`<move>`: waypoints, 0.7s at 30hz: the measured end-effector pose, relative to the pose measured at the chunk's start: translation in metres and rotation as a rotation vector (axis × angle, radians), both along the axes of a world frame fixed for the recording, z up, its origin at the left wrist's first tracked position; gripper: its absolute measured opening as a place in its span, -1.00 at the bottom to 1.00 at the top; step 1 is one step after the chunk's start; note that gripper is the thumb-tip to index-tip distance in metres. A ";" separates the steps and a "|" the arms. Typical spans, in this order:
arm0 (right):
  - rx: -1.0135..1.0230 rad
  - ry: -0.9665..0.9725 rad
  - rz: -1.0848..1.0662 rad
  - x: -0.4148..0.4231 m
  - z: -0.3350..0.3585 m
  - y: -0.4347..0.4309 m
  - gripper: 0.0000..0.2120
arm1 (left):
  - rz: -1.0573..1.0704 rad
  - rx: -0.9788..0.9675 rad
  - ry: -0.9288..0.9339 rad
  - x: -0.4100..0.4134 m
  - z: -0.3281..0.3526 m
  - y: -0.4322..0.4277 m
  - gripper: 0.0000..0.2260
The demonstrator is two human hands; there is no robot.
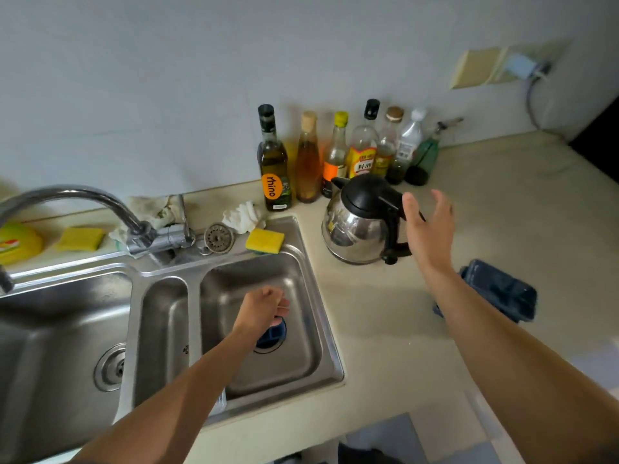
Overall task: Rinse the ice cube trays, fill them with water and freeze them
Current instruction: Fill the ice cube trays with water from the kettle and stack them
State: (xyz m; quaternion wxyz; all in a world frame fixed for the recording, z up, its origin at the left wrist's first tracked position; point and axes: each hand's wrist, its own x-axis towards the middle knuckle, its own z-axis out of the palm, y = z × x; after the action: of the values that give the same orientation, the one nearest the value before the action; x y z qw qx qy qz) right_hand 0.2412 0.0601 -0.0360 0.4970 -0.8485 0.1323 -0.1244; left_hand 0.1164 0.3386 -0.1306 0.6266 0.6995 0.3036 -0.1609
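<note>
A dark blue ice cube tray (502,289) lies on the beige counter to the right of the sink, partly behind my right forearm. My right hand (427,226) hovers with spread fingers just right of the steel kettle (361,222), close to its black handle and holding nothing. My left hand (263,309) hangs over the right sink basin (301,356) with its fingers curled downward. Directly beneath it a blue round piece (273,336) sits at the drain; whether the fingertips grip it is hidden. The tap (83,199) arches over the left side, with no water seen running.
A row of oil and sauce bottles (338,152) lines the wall behind the kettle. A yellow sponge (264,241), a metal strainer (219,237) and crumpled cloths (243,216) sit on the sink's back rim. The larger left basin (67,329) adjoins a narrow middle basin.
</note>
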 end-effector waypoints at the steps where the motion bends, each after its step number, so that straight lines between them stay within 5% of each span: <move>1: 0.035 0.058 -0.015 0.008 -0.003 -0.002 -0.37 | -0.014 0.008 -0.017 -0.001 0.005 -0.002 -0.83; 9: 0.183 0.166 0.054 0.009 -0.025 -0.013 -0.46 | -0.079 0.068 -0.100 -0.003 0.025 -0.010 -0.83; 15: 0.176 0.189 0.215 -0.028 -0.035 -0.020 -0.86 | -0.028 0.044 -0.104 0.009 0.024 -0.031 -0.83; 21: 0.131 0.207 0.291 -0.056 -0.021 -0.033 -0.88 | 0.039 -0.021 -0.214 0.008 0.021 -0.049 -0.86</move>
State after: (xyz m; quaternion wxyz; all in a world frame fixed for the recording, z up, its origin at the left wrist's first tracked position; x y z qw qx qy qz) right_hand 0.1849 0.0268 -0.0567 0.5475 -0.8329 0.0665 0.0457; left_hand 0.1244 0.2896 -0.1093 0.6659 0.6998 0.2469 -0.0763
